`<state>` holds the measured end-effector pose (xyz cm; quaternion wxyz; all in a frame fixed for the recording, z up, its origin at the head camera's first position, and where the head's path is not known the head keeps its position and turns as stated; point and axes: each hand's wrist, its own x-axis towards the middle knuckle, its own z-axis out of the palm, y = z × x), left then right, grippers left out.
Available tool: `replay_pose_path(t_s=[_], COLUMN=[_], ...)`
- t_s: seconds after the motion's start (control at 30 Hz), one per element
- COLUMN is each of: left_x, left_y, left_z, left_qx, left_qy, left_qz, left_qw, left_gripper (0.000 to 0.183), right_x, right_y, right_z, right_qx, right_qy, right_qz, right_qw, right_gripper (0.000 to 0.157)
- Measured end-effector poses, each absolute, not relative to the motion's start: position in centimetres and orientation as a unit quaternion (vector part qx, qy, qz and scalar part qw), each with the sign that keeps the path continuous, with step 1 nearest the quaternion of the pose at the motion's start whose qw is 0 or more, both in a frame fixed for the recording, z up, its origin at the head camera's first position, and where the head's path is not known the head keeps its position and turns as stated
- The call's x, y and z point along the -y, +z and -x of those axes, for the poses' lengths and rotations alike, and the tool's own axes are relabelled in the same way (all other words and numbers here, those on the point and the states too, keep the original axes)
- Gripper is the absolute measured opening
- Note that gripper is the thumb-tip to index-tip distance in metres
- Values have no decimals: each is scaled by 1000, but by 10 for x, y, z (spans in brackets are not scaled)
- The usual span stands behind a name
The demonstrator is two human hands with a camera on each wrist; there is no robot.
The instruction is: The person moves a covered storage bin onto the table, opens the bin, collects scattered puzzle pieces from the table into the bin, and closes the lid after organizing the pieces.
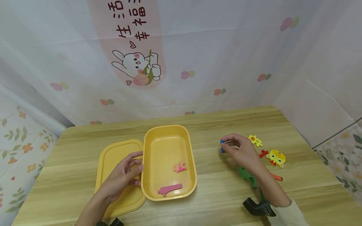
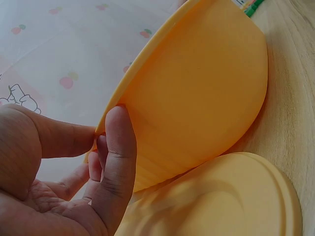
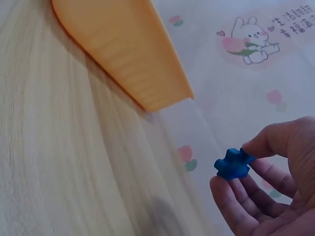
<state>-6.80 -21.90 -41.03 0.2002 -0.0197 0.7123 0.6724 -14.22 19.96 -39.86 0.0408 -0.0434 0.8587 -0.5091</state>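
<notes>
A yellow box [image 1: 162, 150] without its lid stands on the table, with an orange puzzle piece [image 1: 180, 167] and a long pink puzzle piece [image 1: 170, 189] lying inside. My left hand [image 1: 124, 174] holds the box's left rim; the left wrist view has its fingertips at the lip, one finger against the outer wall [image 2: 197, 88]. To the right of the box, my right hand [image 1: 240, 149] pinches a small blue puzzle piece [image 3: 234, 163] between thumb and fingers, held up above the table.
A flat yellow lid [image 1: 120, 153] lies left of the box, partly under my left hand. Around my right forearm lie a yellow animal-face piece [image 1: 277, 158], a yellow piece [image 1: 255, 140], a red piece [image 1: 263, 153], an orange strip [image 1: 277, 177] and green pieces [image 1: 244, 173]. A printed curtain [image 1: 212, 56] hangs behind the table.
</notes>
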Motion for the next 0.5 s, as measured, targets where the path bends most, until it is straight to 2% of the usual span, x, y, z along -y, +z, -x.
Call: replay_pose_path(t_s=[0.3, 0.5], left_x=[218, 218], left_y=[-409, -409], left_z=[68, 68], left_qx=[-714, -713], left_qy=[671, 672], left_qz=[20, 22], left_qw=[197, 198], left_gripper=[68, 68], right_x=[-195, -191], right_y=[-392, -388], right_z=[140, 136], right_qx=[-830, -822], right_qy=[-549, -561], right_qz=[44, 44], right_qw=[85, 87], right_gripper=[33, 34])
